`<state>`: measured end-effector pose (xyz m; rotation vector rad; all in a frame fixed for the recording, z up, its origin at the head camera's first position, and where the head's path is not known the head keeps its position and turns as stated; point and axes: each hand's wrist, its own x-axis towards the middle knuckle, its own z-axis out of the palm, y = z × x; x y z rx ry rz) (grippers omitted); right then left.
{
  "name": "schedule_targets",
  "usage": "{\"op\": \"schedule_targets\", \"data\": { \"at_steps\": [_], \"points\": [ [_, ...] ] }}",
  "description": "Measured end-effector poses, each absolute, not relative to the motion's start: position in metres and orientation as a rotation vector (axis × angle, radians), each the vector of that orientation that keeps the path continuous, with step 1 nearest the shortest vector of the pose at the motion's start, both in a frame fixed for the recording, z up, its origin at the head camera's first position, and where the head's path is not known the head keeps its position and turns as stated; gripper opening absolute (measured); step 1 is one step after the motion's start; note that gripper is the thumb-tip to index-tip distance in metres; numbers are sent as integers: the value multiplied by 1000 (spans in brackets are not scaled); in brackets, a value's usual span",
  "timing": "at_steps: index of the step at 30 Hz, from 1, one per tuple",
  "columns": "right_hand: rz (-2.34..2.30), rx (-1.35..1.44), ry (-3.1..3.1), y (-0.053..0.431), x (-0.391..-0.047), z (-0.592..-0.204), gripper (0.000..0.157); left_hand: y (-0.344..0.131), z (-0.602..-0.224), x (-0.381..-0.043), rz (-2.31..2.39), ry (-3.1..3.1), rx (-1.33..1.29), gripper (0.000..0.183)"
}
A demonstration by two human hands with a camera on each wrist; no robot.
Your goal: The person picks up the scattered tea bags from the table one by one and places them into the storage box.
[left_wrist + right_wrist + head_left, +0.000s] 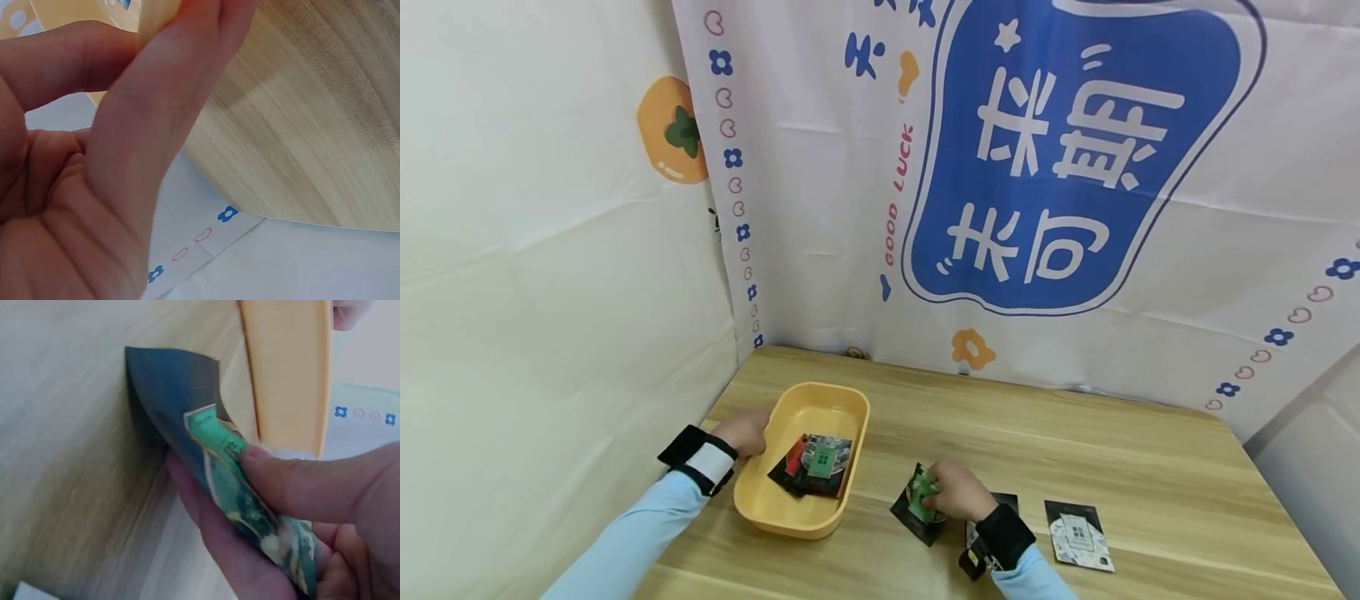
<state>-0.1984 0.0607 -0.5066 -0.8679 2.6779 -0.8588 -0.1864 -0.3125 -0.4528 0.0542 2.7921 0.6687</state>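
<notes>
Light-blue sleeves lie nearest the head camera, with black straps at the wrists. We find the left hand pinching the near-left rim of a yellow tray, which contains several overlapping packets. We find the right hand grasping a dark packet with a green label, to the right of the tray and outside it. We judge the chief risk to be slippage: the packet bows in the grip, and uneven thumb pressure could let it twist or slide out. Carried too low, it could catch the tray's wall; an uneven pull by the left hand could tilt or shift the tray. A dropped wrist could also drag the packet partly hidden beneath it; another packet lies farther right, apart. Regarding position, we note the thumb pressing the printed face beside the green label, fingers supporting the back, and the dark end projecting free beyond the fingertips. Whether that end touches the table, we cannot tell.
</notes>
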Motion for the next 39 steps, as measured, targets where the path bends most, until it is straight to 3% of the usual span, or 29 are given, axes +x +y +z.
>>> {"op": "schedule_targets", "data": {
  "at_steps": [15, 39],
  "points": [
    [-1194, -685, 2487, 73, -209, -511, 6, -310, -454, -185, 659, 2779, 15, 25],
    [-1708, -339, 2311, 64, -213, -497, 19, -313, -454, -190, 611, 2819, 69, 27]
  ]
}}
